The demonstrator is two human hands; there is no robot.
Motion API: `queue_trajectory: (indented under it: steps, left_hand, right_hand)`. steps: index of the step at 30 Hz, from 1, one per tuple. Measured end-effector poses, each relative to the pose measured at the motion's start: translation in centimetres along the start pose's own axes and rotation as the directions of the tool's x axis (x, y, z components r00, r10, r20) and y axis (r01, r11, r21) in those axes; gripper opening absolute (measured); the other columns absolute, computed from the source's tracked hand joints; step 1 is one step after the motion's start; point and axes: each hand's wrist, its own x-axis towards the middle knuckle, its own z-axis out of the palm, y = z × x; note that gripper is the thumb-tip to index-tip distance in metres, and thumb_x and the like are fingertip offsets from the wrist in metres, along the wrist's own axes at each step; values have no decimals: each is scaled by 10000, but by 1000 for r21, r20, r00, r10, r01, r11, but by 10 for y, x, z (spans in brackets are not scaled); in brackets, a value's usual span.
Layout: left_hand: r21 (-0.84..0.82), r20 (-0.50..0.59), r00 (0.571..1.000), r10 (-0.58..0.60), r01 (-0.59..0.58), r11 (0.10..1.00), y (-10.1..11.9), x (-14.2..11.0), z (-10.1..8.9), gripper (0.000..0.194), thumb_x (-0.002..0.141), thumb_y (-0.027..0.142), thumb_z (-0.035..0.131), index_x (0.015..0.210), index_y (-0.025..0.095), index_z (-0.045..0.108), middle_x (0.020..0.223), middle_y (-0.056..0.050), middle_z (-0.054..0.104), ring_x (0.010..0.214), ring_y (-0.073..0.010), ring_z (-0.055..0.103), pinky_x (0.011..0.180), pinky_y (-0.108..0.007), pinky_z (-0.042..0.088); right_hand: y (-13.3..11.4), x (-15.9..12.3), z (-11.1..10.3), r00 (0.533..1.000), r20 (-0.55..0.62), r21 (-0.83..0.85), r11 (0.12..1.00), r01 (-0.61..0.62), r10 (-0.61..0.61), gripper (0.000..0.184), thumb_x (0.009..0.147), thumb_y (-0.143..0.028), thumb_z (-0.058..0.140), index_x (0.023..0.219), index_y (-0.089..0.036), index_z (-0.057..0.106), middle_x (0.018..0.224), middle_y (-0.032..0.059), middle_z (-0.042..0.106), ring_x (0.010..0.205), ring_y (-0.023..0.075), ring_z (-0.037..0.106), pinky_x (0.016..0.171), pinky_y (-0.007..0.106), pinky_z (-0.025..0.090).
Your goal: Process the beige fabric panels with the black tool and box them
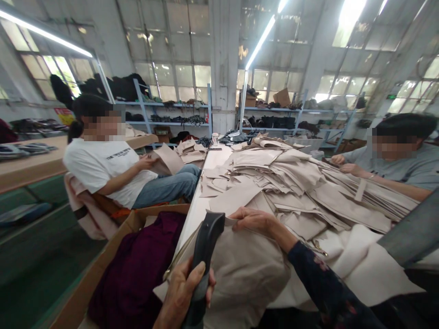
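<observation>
My left hand (pixel 183 285) is wrapped round the handle of a black handheld tool with a bent head (pixel 210 233); its exact kind does not show. The head points up and away, close to the upper edge of a beige fabric piece (pixel 245 267). That edge is pinched by my right hand (pixel 252 220), thumb hidden behind the fingers. The cloth hangs down in front of me, bulging, with a zipper-like metal trim on its left side. Just beyond lies a big heap of beige cut pieces (pixel 270 164) on the white table (pixel 219 157).
A cardboard box (pixel 103 269) with dark purple cloth (pixel 137 265) stands at left. A person in a white shirt (pixel 103 169) sits left, holding a beige piece. Another person in grey (pixel 398 167) works at right. A grey metal post (pixel 411 233) is at the right edge.
</observation>
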Motion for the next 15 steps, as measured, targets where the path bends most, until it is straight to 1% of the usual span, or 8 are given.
queue_trajectory:
  steps: [2, 5, 8, 10, 12, 13, 14, 15]
  left_hand:
    - [24, -3, 1000, -8, 8, 1000, 0, -5, -2, 447, 760, 567, 580, 653, 133, 598, 407, -26, 546, 325, -92, 449, 331, -180, 345]
    - [71, 7, 999, -43, 43, 997, 0, -14, -3, 454, 730, 576, 611, 664, 127, 610, 427, -30, 552, 333, -85, 447, 344, -175, 340]
    - [109, 8, 998, -62, 60, 992, 2, -18, 1, 475, 722, 591, 610, 639, 124, 614, 405, -30, 535, 334, -80, 439, 351, -170, 337]
    - [103, -23, 998, -56, 58, 993, 6, -15, 6, 475, 719, 593, 609, 638, 125, 612, 402, -30, 536, 329, -80, 436, 346, -170, 336]
    - [58, -84, 996, -41, 46, 997, 11, -11, 10, 454, 715, 581, 616, 670, 129, 612, 416, -25, 547, 331, -88, 448, 340, -173, 344]
    - [24, -116, 993, -32, 35, 999, 15, -9, 11, 441, 713, 571, 623, 690, 130, 610, 425, -21, 551, 334, -94, 457, 340, -178, 351]
    - [-12, -144, 989, -25, 23, 1000, 18, -9, 10, 429, 713, 561, 630, 709, 132, 608, 433, -17, 554, 337, -100, 465, 341, -186, 361]
    - [-40, -165, 986, -22, 16, 999, 20, -9, 9, 417, 712, 550, 637, 722, 135, 604, 438, -12, 555, 337, -104, 466, 343, -194, 370]
  right_hand:
    - [4, -4, -5, 1000, 3, 89, 996, -15, 15, 335, 691, -220, 615, 993, -108, 706, 828, 34, 708, 621, 133, 608, 593, 215, 480]
    - [6, -8, -11, 1000, -30, 89, 996, 5, -3, 336, 656, -190, 659, 976, -117, 727, 883, 35, 721, 698, 141, 620, 654, 209, 485]
    - [3, -9, -11, 1000, -3, 80, 997, 20, -20, 329, 653, -170, 665, 971, -115, 733, 891, 27, 719, 725, 136, 613, 681, 202, 478]
    - [1, -9, -6, 997, 67, 63, 998, -27, 23, 285, 656, -168, 666, 923, -99, 736, 816, 18, 708, 664, 127, 598, 630, 200, 470]
    - [0, -10, -1, 987, 127, 33, 994, -100, 95, 238, 653, -169, 675, 869, -88, 736, 743, 7, 686, 605, 119, 577, 573, 199, 456]
    - [1, -12, 2, 983, 132, 18, 991, -134, 130, 218, 643, -169, 688, 840, -88, 736, 722, 2, 677, 589, 117, 569, 553, 198, 449]
    - [2, -15, 4, 986, 94, 20, 990, -143, 140, 210, 635, -169, 699, 828, -96, 737, 732, 1, 676, 602, 119, 572, 556, 197, 449]
    - [3, -19, 6, 992, 12, 41, 991, -127, 127, 213, 633, -171, 707, 836, -113, 738, 768, 1, 681, 638, 124, 583, 577, 197, 456]
